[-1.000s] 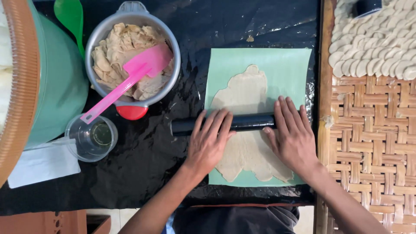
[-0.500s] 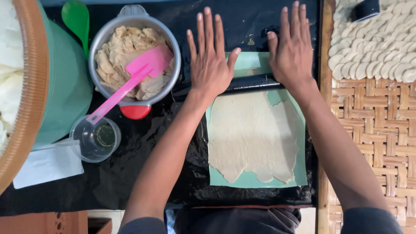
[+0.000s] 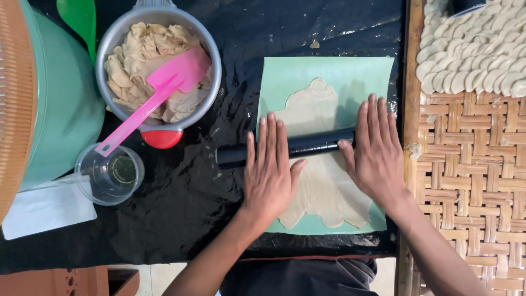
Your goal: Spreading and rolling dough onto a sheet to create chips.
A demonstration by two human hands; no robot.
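Both hands press flat, fingers spread and gripping nothing, on a black roller (image 3: 307,147) lying across a thin dough sheet (image 3: 320,164) on a green mat (image 3: 334,71), right of centre on the table. Left hand (image 3: 270,172), right hand (image 3: 377,152). The step looks like rolling the dough thinner; the next stroke likely needs even pressure. At 10 o'clock, a metal bowl (image 3: 118,35) of dough with a pink spatula (image 3: 159,96). No labels show.

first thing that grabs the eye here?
Centre frame: the left hand and right hand lie flat on a black rolling pin across a thin sheet of dough on a green mat. Upper left, a pink spatula sticks out of a metal bowl of dough scraps.
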